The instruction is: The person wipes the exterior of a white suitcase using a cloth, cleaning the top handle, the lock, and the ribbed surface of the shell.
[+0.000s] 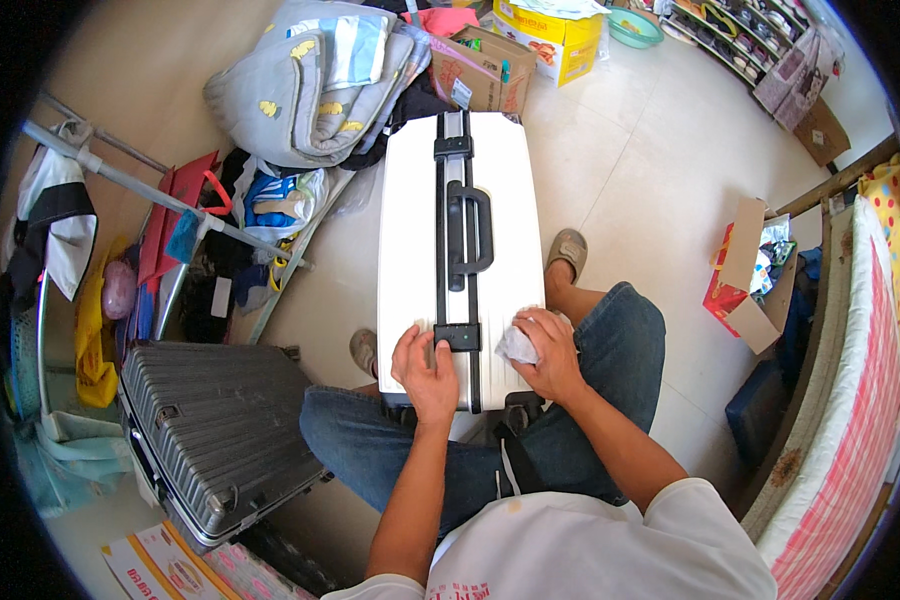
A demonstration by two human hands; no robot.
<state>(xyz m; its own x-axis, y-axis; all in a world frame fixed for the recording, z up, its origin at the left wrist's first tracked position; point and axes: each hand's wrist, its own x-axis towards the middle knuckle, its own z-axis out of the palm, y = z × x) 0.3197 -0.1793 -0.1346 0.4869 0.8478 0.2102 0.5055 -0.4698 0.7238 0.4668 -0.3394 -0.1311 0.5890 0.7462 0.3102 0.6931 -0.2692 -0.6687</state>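
A white hard-shell suitcase (412, 225) lies on its side between my knees, its handle side facing up. Along the middle runs a dark frame seam with a black carry handle (484, 229) and two black latches, the far one (454, 147) and the near one (457, 337). My left hand (429, 375) rests on the shell at the near latch, fingers apart, a fingertip touching the latch's edge. In my right hand (551, 356) is a crumpled white cloth or tissue (519, 346), pressed against the suitcase's right near edge.
A dark grey ribbed suitcase (217, 420) lies at the left beside a metal rack (142, 191). Folded grey bedding (270, 97), a cardboard box (480, 75) and a yellow box (551, 41) stand beyond. To the right are an open red box (742, 277) and a bed (840, 420).
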